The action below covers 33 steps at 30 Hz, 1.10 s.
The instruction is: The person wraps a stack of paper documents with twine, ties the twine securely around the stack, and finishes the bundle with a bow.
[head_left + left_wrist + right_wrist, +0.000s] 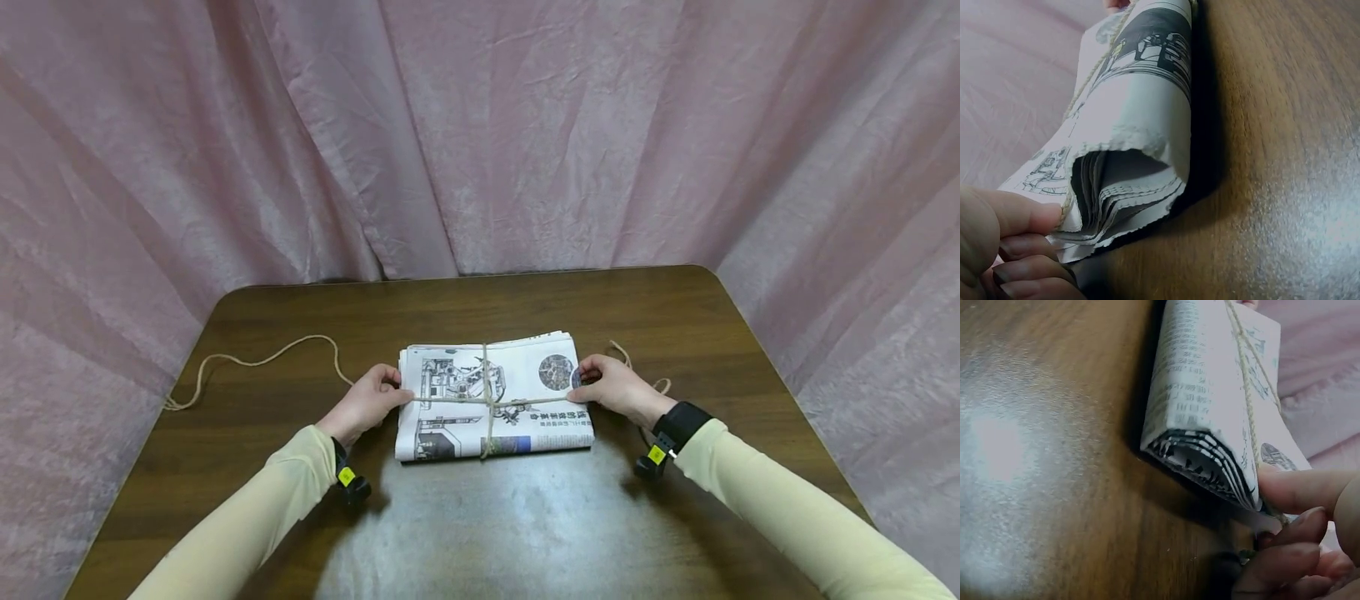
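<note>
A folded stack of newspapers (517,358) lies on the table, with twine (486,425) crossing over its top in both directions. My left hand (367,404) is at the stack's left edge, thumb and fingers pinching the twine there. At the opposite edge my right hand (615,387) pinches the twine between thumb and fingers. The left wrist view shows the thumb pressing the twine (1066,209) beside the open folds of the newspapers (1141,106). In the right wrist view the twine (1249,406) runs along the newspapers (1191,394) to the thumb.
A long loose tail of twine (258,363) curves over the left side of the wooden table (525,525). A shorter twine end (621,348) lies beyond the right hand. Pink curtains (525,133) hang behind and along the table's sides.
</note>
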Each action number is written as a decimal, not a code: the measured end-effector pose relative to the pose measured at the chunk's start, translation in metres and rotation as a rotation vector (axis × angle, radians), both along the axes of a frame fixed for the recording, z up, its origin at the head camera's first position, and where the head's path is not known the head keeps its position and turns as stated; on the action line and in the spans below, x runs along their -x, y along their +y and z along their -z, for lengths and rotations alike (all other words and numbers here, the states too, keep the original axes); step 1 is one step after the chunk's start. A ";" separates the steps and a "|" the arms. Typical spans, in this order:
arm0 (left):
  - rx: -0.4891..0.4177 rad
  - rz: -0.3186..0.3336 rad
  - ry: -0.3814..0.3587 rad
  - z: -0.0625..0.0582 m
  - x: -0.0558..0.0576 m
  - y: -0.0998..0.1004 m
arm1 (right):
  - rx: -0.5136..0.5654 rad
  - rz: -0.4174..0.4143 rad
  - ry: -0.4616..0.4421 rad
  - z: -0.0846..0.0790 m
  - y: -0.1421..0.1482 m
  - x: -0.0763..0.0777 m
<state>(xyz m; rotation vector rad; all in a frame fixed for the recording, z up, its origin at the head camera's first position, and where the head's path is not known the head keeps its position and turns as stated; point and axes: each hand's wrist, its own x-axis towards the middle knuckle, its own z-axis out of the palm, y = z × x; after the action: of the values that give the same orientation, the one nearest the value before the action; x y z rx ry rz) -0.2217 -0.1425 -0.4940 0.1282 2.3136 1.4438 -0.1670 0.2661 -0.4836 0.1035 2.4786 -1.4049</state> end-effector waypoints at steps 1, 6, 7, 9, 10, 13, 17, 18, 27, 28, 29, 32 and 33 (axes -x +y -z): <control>0.000 0.000 0.006 0.000 0.000 0.000 | -0.017 -0.007 0.028 0.000 0.000 0.000; -0.004 -0.012 0.021 0.000 -0.001 -0.001 | 0.123 -0.013 0.011 0.004 -0.001 -0.002; -0.003 -0.012 0.022 0.000 -0.002 0.000 | 0.179 -0.010 -0.013 0.004 -0.001 -0.003; -0.002 -0.012 0.021 0.000 -0.002 0.000 | 0.290 -0.005 -0.059 0.006 -0.001 -0.004; 0.002 -0.008 0.020 -0.001 -0.002 0.000 | 0.323 -0.001 -0.070 0.007 -0.001 -0.004; 0.027 -0.002 0.008 -0.002 -0.002 0.001 | 0.350 0.008 -0.078 0.008 -0.001 -0.006; 0.076 -0.002 -0.018 -0.003 -0.002 -0.001 | 0.322 0.015 -0.070 0.007 0.001 -0.008; 0.084 -0.005 -0.025 -0.004 -0.002 -0.002 | 0.325 0.008 -0.065 0.007 0.002 -0.009; 0.043 0.070 -0.113 -0.005 -0.003 -0.008 | 0.596 0.028 -0.134 0.010 0.010 -0.012; 0.034 0.078 -0.123 -0.005 -0.004 -0.008 | 0.623 0.026 -0.143 0.010 0.011 -0.012; 0.028 0.080 -0.133 -0.006 -0.004 -0.008 | 0.639 0.020 -0.149 0.010 0.011 -0.012; 0.033 0.072 -0.136 -0.007 -0.005 -0.008 | 0.632 -0.008 -0.143 0.010 0.013 -0.012; 0.044 0.070 -0.125 -0.007 -0.005 -0.009 | 0.602 -0.023 -0.131 0.010 0.014 -0.012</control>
<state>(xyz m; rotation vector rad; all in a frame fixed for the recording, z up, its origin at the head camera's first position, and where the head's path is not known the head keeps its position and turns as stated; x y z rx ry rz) -0.2165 -0.1511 -0.4867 0.1022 2.2155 1.3275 -0.1550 0.2798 -0.4938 0.0368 1.8532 -1.9898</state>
